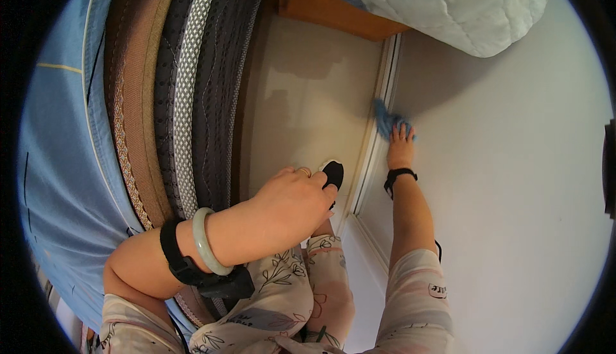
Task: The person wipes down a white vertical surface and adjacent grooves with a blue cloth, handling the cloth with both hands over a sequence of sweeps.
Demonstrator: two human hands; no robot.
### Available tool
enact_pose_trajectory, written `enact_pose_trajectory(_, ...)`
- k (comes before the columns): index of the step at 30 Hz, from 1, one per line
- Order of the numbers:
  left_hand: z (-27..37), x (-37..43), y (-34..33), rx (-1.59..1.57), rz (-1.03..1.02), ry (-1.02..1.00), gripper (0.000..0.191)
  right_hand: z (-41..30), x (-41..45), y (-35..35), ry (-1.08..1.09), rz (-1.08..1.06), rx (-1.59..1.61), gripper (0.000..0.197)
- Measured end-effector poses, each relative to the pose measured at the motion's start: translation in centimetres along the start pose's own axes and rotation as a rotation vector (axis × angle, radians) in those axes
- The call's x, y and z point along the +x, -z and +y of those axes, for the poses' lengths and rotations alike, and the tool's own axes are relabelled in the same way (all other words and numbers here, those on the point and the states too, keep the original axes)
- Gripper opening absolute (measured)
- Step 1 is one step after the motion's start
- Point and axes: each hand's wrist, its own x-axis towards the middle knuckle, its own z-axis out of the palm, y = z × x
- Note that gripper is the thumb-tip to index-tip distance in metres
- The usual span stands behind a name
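Note:
My right hand [402, 143] presses a crumpled blue cloth [386, 119] against the foot of the white wall [500, 161]. Part of the cloth hangs over the white skirting board [368, 161], and its outline is slightly blurred. A black band circles that wrist. My left hand [298, 200] hovers in the middle of the view, back upward and fingers curled, with a ring on one finger. Its fingertips are partly hidden, and I see nothing in it. Beyond it, a black shoe [333, 175] with a pale edge shows on the floor. A pale bangle and a strapped black device sit on the left forearm.
On the left rises the side of a bed mattress [211, 89] under a blue sheet [62, 161]. Beige glossy floor tiles [308, 99] run between bed and wall. Ahead stand an orange-brown wooden piece of furniture [337, 7] and an overhanging white quilt [462, 7].

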Motion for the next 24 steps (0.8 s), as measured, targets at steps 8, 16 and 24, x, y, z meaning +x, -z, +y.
enact_pose_trajectory(8, -0.4, 0.2, -0.2, -0.029, 0.044, -0.011, 0.024, -8.9, -12.1, -7.8, 0.213, -0.218, 0.149, 0.050)
enact_pose_trajectory(16, -2.3, 1.0, -0.9, -0.017, 0.041, 0.002, 0.023, -5.1, -22.6, -6.1, 0.303, -0.374, 0.156, 0.041)
enact_pose_trajectory(24, -0.7, -0.7, 0.1, -0.088, 0.165, 0.164, 0.024, 17.2, -22.4, 11.6, -0.104, 0.170, 0.020, 0.036)
